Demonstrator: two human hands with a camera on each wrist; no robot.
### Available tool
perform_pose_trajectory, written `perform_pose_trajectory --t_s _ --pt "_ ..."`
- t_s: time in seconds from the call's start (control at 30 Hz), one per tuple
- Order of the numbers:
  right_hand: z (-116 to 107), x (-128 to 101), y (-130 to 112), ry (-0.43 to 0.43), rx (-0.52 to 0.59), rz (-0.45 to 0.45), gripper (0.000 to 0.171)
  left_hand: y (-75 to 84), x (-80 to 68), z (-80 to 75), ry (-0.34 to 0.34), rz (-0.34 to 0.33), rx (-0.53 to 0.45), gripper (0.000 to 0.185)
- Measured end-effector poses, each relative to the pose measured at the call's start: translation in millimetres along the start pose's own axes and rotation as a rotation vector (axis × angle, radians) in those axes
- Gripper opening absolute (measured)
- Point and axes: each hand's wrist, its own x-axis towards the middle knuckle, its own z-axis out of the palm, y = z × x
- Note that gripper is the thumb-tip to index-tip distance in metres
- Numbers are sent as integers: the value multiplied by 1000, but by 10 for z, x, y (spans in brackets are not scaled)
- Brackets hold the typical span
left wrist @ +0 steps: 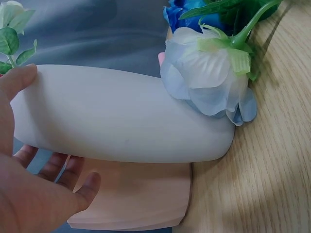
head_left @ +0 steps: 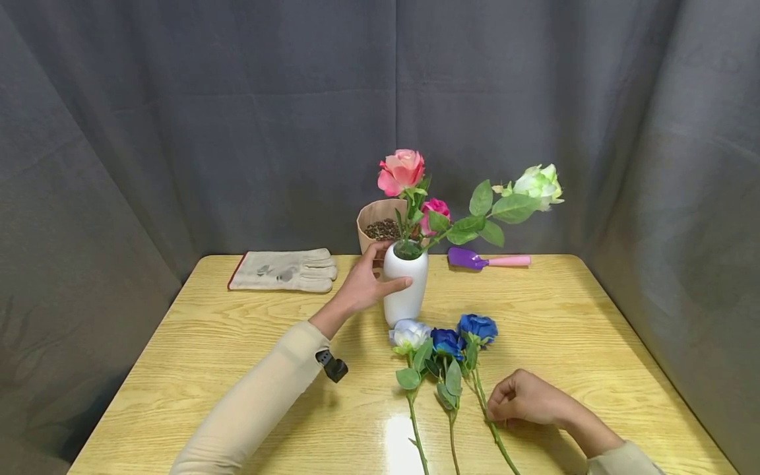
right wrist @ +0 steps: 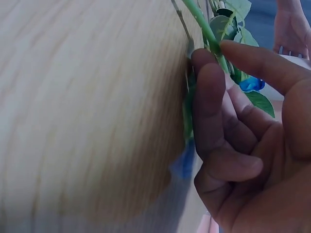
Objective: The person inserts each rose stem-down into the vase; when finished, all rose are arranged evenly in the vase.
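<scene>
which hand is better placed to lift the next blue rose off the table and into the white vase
Right, most likely. The right hand already pinches the green stem of the rightmost blue fabric rose lying on the wooden table. The left hand is busy, curled round the white ceramic vase.

**Open wood at the sides, crowded middle**

The table (head_left: 208,343) has bare wood on the left and the right side – a hand can pass there. In the middle stand the vase (head_left: 406,290) and three flowers (head_left: 442,356) lying before it. Behind, the glove (head_left: 285,270), paper bag (head_left: 377,221) and scoop (head_left: 487,260) block the back edge.
</scene>
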Motion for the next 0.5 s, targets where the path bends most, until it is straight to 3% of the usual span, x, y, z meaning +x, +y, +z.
perform_pose_trajectory --t_s 0.3,0.5 --pt "25 3 31 -49 74 -7 13 -3 3 -3 7 5 1 84" --pt "7 -5 -4 -40 59 -25 13 -8 2 2 3 8 -10 85"
